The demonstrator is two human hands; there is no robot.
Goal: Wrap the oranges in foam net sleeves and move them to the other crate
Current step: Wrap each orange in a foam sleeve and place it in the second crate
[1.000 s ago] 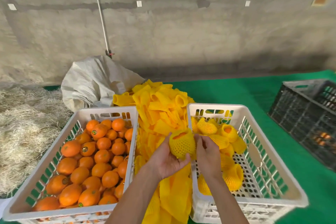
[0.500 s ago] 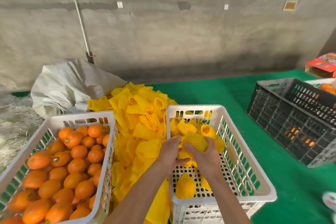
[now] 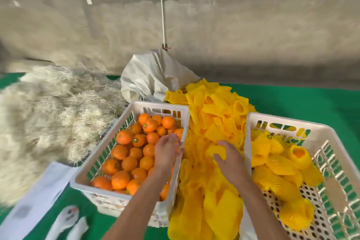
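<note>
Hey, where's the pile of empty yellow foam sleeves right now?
In the head view, the pile of foam net sleeves lies at centre, between the crate of bare oranges on the left and the crate of wrapped oranges on the right, under the right hand.

You've got bare oranges (image 3: 134,154), bright orange with small green-yellow stickers, in a white slotted crate (image 3: 109,154). Foam net sleeves (image 3: 210,122) are yellow mesh. Second crate (image 3: 319,132) is white too, bearing green lettering. Mat (image 3: 292,101) is green, sack (image 3: 153,76) off-white, wall (image 3: 233,35) grey.
</note>
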